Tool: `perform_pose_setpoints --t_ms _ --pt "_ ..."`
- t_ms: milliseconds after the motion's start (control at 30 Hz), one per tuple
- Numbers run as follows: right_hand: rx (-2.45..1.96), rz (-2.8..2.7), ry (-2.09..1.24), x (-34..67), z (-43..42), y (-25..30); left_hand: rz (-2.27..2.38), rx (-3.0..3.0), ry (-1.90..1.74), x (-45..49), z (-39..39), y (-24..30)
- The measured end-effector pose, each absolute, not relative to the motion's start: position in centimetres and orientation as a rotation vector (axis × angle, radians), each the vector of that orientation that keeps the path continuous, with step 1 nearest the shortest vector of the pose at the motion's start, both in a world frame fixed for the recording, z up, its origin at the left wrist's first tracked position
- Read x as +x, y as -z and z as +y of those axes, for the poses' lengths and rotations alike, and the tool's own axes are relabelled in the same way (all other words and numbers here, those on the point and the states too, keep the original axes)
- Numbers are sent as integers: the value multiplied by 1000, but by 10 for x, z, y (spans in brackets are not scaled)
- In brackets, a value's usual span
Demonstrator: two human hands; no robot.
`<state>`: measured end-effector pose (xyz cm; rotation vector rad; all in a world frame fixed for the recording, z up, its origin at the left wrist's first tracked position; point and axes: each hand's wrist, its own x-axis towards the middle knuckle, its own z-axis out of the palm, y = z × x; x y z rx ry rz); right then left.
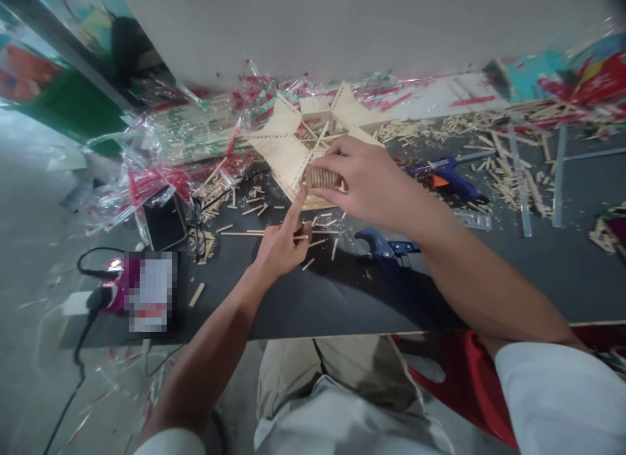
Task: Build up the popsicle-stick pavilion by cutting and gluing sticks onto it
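Note:
A star-shaped model made of thin wooden sticks (286, 152) stands on the dark table, with pointed flaps around an open, framed middle. At its near side, my right hand (364, 178) pinches a small slatted panel (323, 177) between thumb and fingers. My left hand (281, 246) has its index finger stretched up to the panel's lower left corner. Its other fingers are curled round a thin wooden stick (302, 238), whose end shows beside the thumb. The palm sides of both hands are hidden.
Right of the model lies a blue glue gun (452, 178); nearer me are blue-handled cutters (386, 253). Clear glue sticks (519, 181) lie among cut wood pieces. Plastic wrappers (171, 135), a dark phone (163, 220) and a purple power adapter (116, 289) occupy the left.

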<state>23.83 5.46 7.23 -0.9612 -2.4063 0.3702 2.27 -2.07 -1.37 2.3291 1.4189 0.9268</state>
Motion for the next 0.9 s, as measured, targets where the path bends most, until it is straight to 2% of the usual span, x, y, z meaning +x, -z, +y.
perform_pose_setpoints --t_ms 900 --pt "-1063 -2372 -286 226 54 -65 1510 2164 -731 25 -22 6"
